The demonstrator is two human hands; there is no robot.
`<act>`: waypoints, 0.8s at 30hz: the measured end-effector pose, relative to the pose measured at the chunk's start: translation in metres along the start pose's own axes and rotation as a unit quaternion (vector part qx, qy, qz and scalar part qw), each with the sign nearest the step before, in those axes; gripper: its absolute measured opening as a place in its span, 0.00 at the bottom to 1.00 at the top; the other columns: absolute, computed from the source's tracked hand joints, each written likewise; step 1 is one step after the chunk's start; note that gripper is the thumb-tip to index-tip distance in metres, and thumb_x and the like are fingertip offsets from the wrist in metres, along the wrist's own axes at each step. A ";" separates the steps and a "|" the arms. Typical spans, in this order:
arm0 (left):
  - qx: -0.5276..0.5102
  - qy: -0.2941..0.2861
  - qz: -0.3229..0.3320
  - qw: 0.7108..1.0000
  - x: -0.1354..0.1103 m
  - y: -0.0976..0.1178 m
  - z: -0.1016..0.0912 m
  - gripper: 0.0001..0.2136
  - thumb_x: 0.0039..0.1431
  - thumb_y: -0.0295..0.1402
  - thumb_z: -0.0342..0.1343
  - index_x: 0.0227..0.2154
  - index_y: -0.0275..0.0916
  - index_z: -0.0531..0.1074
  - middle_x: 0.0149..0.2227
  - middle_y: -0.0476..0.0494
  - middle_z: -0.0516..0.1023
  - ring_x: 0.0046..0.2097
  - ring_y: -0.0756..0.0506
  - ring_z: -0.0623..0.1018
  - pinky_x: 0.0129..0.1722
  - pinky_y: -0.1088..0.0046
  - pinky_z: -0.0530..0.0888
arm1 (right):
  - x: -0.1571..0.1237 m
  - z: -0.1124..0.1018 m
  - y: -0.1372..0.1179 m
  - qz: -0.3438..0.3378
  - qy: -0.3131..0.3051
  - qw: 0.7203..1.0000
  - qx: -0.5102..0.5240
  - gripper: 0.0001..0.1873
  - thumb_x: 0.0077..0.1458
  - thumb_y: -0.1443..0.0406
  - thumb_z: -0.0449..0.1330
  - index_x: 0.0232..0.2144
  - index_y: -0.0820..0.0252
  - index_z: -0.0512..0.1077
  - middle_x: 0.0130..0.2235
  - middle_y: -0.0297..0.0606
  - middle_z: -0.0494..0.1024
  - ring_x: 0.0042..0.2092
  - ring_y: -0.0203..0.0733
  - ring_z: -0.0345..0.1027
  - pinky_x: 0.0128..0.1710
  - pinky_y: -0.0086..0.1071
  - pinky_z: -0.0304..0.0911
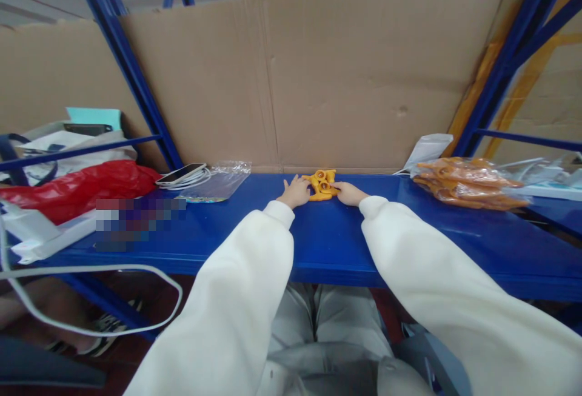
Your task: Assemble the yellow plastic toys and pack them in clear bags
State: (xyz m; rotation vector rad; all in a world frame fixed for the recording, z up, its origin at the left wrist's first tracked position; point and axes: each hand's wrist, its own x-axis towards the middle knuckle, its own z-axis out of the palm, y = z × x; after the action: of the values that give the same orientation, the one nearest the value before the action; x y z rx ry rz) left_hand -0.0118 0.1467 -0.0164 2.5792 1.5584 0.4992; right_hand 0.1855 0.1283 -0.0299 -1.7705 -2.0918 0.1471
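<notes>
On the blue shelf top in front of me lies a small yellow-orange plastic piece (324,186) with round openings in it. My left hand (296,192) is at its left side, fingers bent against the edge and gripping it. From the right, my right hand (348,193) pinches the other edge between thumb and fingers. The exact kind of the piece is too small to make out, and my fingers cover parts of its rim.
To the right lies a clear bag of similar orange pieces (468,184). On the left are a phone (182,174) with a white cable, a plastic sleeve (217,181), a red bag (91,187) and a white power strip (63,235). A cardboard panel (318,80) stands behind.
</notes>
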 end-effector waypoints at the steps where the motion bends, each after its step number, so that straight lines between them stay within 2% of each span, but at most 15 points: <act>1: -0.009 0.012 0.003 1.000 0.001 -0.001 0.000 0.18 0.64 0.26 0.50 0.52 0.44 0.77 0.66 0.37 0.70 0.72 0.30 0.60 0.66 0.29 0.54 | 0.001 0.000 -0.005 0.006 -0.015 1.000 -0.019 0.27 0.58 0.68 0.59 0.60 0.52 0.75 0.59 0.43 0.78 0.60 0.52 0.71 0.62 0.45 0.63; 4: -0.032 0.032 0.029 0.999 0.003 -0.001 0.001 0.15 0.64 0.26 0.52 0.48 0.44 0.79 0.60 0.39 0.77 0.68 0.31 0.67 0.64 0.29 0.56 | 0.000 -0.004 -0.020 0.020 -0.051 0.994 -0.090 0.31 0.58 0.71 0.56 0.63 0.49 0.71 0.62 0.47 0.74 0.62 0.56 0.67 0.61 0.52 0.62; 6: -0.045 0.038 0.043 0.997 0.004 0.000 0.003 0.15 0.63 0.26 0.53 0.49 0.43 0.79 0.59 0.40 0.78 0.66 0.33 0.70 0.65 0.33 0.58 | -0.004 -0.008 -0.027 0.015 -0.057 0.990 -0.130 0.32 0.59 0.72 0.54 0.64 0.49 0.70 0.62 0.50 0.73 0.63 0.58 0.65 0.60 0.56 0.61; 10: -0.071 0.047 0.078 0.993 0.008 0.000 0.007 0.15 0.61 0.25 0.56 0.49 0.39 0.80 0.57 0.40 0.80 0.62 0.40 0.75 0.67 0.55 0.65 | -0.009 -0.012 -0.030 0.022 -0.041 0.990 -0.135 0.29 0.59 0.70 0.56 0.61 0.49 0.72 0.59 0.51 0.75 0.62 0.60 0.66 0.59 0.59 0.60; 12: -0.084 0.051 0.109 0.989 0.010 -0.001 0.009 0.14 0.61 0.25 0.57 0.48 0.38 0.80 0.56 0.39 0.80 0.60 0.42 0.77 0.66 0.61 0.68 | -0.009 -0.013 -0.027 0.037 -0.035 0.995 -0.084 0.26 0.59 0.67 0.58 0.59 0.49 0.75 0.56 0.48 0.77 0.60 0.59 0.68 0.59 0.58 0.61; 15: -0.097 0.051 0.135 0.985 0.011 -0.001 0.009 0.13 0.60 0.28 0.59 0.48 0.39 0.80 0.55 0.39 0.81 0.59 0.41 0.78 0.63 0.61 0.71 | -0.009 -0.013 -0.024 0.056 -0.034 0.995 0.073 0.26 0.56 0.69 0.61 0.58 0.54 0.76 0.49 0.44 0.82 0.52 0.52 0.75 0.55 0.48 0.67; 19: -0.094 0.030 0.143 0.985 0.007 0.002 0.008 0.15 0.61 0.29 0.59 0.49 0.39 0.80 0.53 0.39 0.82 0.57 0.41 0.79 0.61 0.62 0.73 | -0.012 -0.015 -0.028 0.091 -0.017 0.946 0.310 0.23 0.55 0.70 0.63 0.54 0.58 0.78 0.43 0.41 0.85 0.43 0.42 0.78 0.45 0.36 0.72; 21: -0.094 0.037 0.136 0.986 0.005 0.003 0.007 0.16 0.61 0.30 0.59 0.51 0.38 0.79 0.52 0.39 0.83 0.54 0.40 0.81 0.59 0.63 0.74 | -0.015 -0.016 -0.031 0.096 -0.024 0.921 0.376 0.20 0.56 0.70 0.62 0.51 0.56 0.78 0.44 0.41 0.85 0.43 0.41 0.79 0.44 0.33 0.72; 24: -0.097 0.070 0.121 0.985 0.002 0.001 0.003 0.14 0.63 0.34 0.58 0.50 0.37 0.79 0.47 0.39 0.84 0.49 0.41 0.83 0.54 0.64 0.78 | -0.019 -0.018 -0.035 0.074 -0.040 0.905 0.417 0.25 0.55 0.73 0.58 0.54 0.53 0.77 0.49 0.39 0.84 0.46 0.39 0.78 0.43 0.30 0.71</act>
State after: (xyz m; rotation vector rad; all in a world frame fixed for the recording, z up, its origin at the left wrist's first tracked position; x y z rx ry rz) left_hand -0.0089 0.1484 -0.0188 2.6412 1.1662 0.8254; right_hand 0.1623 0.1000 -0.0067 -1.3680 -1.5498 1.0054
